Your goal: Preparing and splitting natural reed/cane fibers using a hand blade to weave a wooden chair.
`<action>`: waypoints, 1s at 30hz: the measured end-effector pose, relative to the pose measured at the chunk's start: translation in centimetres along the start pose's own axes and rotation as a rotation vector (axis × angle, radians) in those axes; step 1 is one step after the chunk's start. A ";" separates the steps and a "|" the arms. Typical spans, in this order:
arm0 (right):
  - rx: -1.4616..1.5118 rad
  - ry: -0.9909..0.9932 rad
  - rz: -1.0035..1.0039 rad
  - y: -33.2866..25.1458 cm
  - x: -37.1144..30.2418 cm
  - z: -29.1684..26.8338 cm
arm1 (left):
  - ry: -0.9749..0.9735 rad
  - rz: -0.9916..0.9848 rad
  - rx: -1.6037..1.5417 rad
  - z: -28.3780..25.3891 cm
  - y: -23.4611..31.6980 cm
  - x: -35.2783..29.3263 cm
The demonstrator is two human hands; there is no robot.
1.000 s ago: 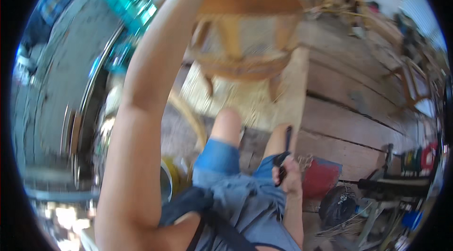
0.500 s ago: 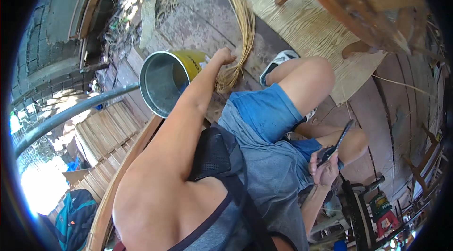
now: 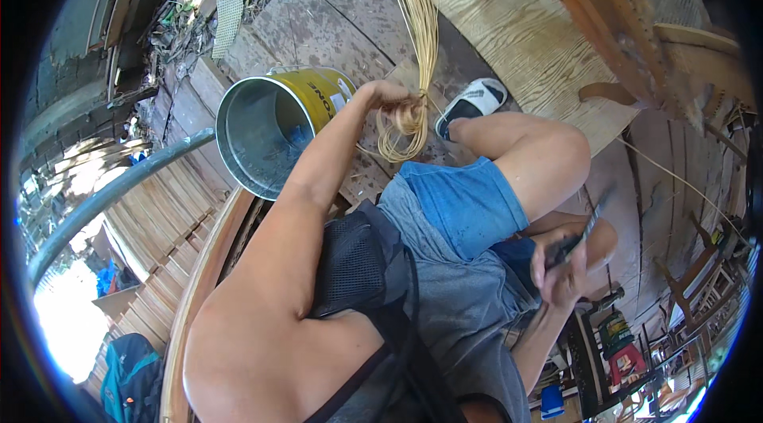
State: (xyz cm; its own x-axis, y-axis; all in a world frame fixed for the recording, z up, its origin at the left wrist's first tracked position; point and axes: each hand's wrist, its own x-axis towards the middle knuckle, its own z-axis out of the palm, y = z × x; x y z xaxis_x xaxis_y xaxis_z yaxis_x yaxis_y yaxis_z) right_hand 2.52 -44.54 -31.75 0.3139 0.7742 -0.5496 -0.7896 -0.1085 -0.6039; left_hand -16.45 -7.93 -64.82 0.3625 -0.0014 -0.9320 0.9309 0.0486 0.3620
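My left hand (image 3: 389,97) reaches forward past the bucket, fingers curled around the near end of a long bundle of pale cane strips (image 3: 415,22). The strips gather at a tie beside my fingers, and their near ends loop onto the boards below. Above my bent knee, my right hand (image 3: 563,268) grips a slim knife-like tool (image 3: 566,247) with a dark handle. Its narrow blade points up and away; motion blurs its tip. Left of my left forearm, a yellow metal bucket (image 3: 322,88) lies tipped toward me, with a little water visible inside.
A wooden chair frame (image 3: 600,14) rests on a plywood sheet (image 3: 532,38) at the far right. Stacked wooden slats (image 3: 163,204) and a grey pipe (image 3: 119,185) are at left, near a dark backpack (image 3: 131,375). A red container (image 3: 626,361) stands lower right.
My left hand has shifted right and curled around the tied part of the cane bundle. My right hand and its tool have moved slightly right. The view has shifted a little.
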 end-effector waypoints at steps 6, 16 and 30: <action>-0.028 -0.016 -0.052 -0.2 12.1 7.9 | -0.276 0.256 -1.071 0.2 8.0 -10.3; -0.284 0.088 0.175 3.3 22.2 5.8 | -0.036 0.393 -1.188 3.7 7.1 -14.4; -0.488 -0.271 0.215 5.1 16.6 9.1 | 0.060 0.240 -1.253 5.2 7.8 -10.7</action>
State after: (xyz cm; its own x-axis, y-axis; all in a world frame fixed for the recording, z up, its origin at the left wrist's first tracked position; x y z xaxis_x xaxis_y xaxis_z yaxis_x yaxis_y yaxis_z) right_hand -1.08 -26.59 -38.74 -0.0224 0.8279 -0.5605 -0.4672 -0.5043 -0.7262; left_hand -12.88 -12.75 -51.92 0.4820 0.1819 -0.8570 0.1519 0.9460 0.2863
